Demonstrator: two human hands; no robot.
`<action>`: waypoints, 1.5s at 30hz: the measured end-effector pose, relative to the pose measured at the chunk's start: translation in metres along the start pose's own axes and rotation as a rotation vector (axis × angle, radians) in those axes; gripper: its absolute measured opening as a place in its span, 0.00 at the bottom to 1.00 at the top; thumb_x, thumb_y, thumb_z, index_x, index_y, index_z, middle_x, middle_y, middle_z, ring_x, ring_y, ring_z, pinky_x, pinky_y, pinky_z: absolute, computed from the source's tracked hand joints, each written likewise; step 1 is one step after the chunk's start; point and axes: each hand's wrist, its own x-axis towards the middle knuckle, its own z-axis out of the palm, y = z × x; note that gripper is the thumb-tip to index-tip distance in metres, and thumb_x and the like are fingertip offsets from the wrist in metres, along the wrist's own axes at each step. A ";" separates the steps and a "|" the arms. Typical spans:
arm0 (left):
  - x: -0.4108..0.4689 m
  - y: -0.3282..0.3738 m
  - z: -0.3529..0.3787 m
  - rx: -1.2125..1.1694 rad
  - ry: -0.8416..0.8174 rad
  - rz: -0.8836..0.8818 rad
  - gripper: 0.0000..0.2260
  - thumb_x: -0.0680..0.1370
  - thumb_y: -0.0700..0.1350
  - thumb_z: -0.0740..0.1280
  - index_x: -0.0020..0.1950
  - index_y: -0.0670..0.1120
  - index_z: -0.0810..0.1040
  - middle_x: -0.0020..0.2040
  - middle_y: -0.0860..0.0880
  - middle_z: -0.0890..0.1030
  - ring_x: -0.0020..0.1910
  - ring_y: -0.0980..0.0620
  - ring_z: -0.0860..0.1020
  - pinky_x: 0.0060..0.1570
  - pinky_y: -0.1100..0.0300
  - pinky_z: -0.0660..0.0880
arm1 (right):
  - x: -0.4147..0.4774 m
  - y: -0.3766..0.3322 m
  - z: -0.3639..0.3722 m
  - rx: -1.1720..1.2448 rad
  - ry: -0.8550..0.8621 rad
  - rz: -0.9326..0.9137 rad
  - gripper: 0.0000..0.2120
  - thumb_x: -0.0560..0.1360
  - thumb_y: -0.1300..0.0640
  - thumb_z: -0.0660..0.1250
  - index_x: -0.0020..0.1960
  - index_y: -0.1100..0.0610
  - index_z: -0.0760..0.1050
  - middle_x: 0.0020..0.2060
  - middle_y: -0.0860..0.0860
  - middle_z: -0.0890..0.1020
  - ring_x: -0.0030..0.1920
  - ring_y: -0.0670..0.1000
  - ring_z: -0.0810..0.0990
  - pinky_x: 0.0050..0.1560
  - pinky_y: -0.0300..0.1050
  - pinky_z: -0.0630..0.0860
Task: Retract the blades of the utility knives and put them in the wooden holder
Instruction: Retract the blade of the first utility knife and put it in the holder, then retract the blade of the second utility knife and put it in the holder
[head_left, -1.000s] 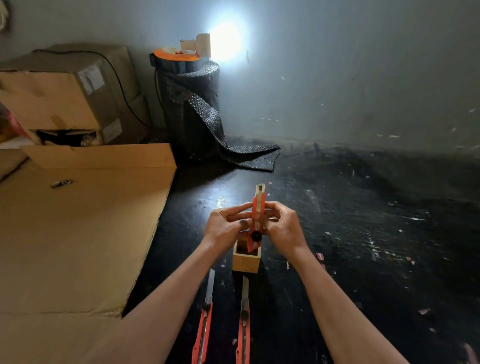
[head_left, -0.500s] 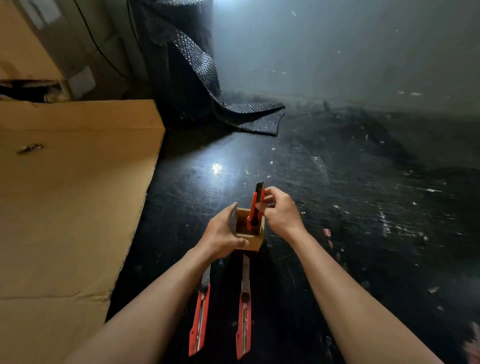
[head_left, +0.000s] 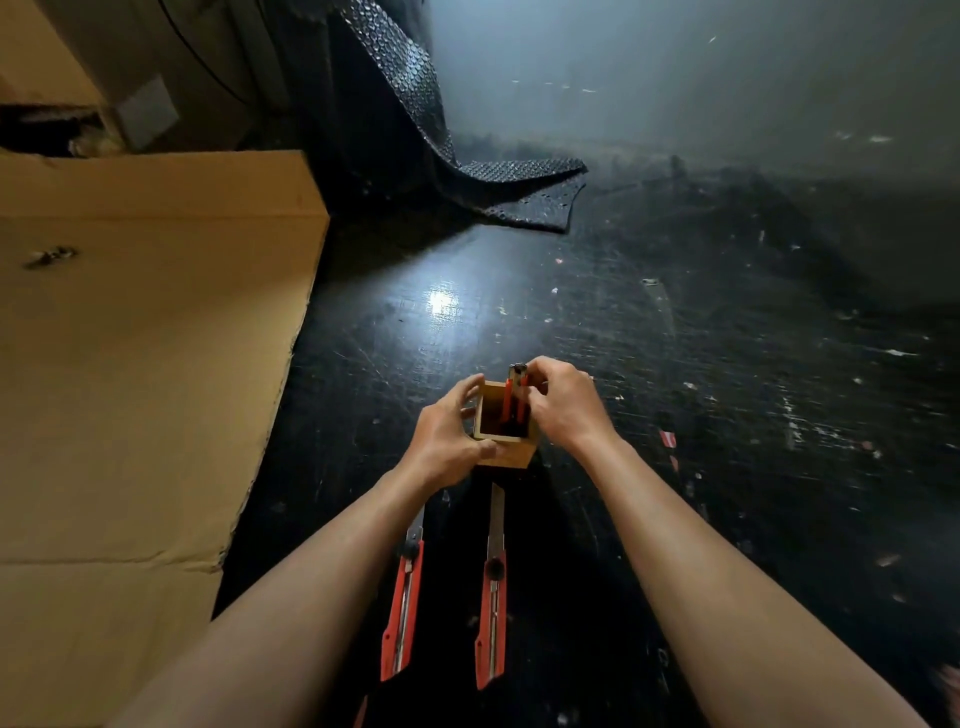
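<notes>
Flat cardboard sheet (head_left: 130, 374) at nine o'clock, bubble wrap (head_left: 467, 171) at twelve. Centre: wooden holder (head_left: 506, 451), gripped by left hand (head_left: 447, 441); right hand (head_left: 563, 402) pinching upright knife (head_left: 515, 400) inside, blade probably retracted. Two loose knives (head_left: 491, 592) at six, blades extended.

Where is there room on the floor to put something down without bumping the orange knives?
Right of the right hand the black floor is bare but for small scraps. There is also bare floor between the cardboard sheet and the wooden holder. It is crowded below the holder, where two utility knives lie with blades out, between the arms.
</notes>
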 end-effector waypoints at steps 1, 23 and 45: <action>0.000 0.000 0.000 0.000 0.001 0.001 0.46 0.66 0.38 0.82 0.80 0.50 0.65 0.75 0.45 0.74 0.70 0.47 0.76 0.58 0.62 0.74 | 0.000 0.000 0.000 -0.005 0.005 -0.001 0.07 0.79 0.60 0.67 0.56 0.55 0.81 0.51 0.55 0.86 0.50 0.56 0.83 0.49 0.52 0.80; -0.093 -0.004 0.032 0.065 0.227 -0.026 0.32 0.72 0.44 0.78 0.75 0.45 0.72 0.68 0.46 0.80 0.68 0.48 0.77 0.70 0.48 0.74 | -0.098 0.017 0.003 0.060 0.060 0.073 0.22 0.79 0.54 0.70 0.72 0.56 0.71 0.65 0.55 0.81 0.65 0.55 0.79 0.63 0.54 0.79; -0.172 -0.029 0.077 -0.106 0.105 -0.263 0.15 0.75 0.36 0.74 0.59 0.50 0.84 0.52 0.53 0.87 0.54 0.57 0.84 0.57 0.56 0.82 | -0.197 0.053 0.058 0.314 -0.290 0.276 0.12 0.78 0.61 0.70 0.59 0.50 0.75 0.47 0.47 0.84 0.44 0.43 0.84 0.38 0.36 0.79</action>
